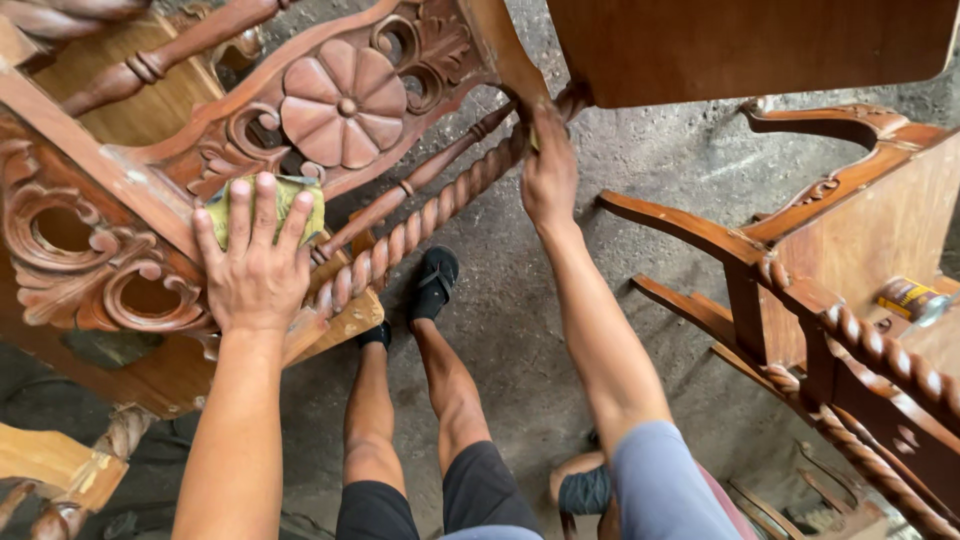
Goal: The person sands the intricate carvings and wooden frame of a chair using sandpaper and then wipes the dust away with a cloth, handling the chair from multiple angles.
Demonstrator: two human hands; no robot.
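**Two hands on a carved chair frame, one pressing a pad, one bracing the rail**

At the far left, a carved wooden chair frame [120, 250] lies tilted toward the person, its scrollwork and flower rosette [345, 103] facing up, a position that brings the ornamented face within easy reach from above. The left hand [255, 265] lies flat on this frame with fingers spread, its grip released rather than clenched, palm pressing down on a folded yellow-green pad [300, 200] that sits against the carving just below the rosette. The flat, splayed hold seems suited to keeping the pad pressed against the uneven wood.

Moving right, a twisted rope-turned spindle [420, 225] runs diagonally up from the frame's lower edge. At its upper end the right hand [548, 170] is stretched out, fingers closed around the top of the frame's corner where the spindle meets it; this looks like a steadying hold that keeps the tilted piece from shifting. Whether something small is pinched under those fingers cannot be told.

Below, the person's legs and black sandal [433, 283] stand on the rough concrete floor [520, 330]. At the right, a second chair [850, 300] lies on its side, well apart, with a small can [910, 298] resting on it.
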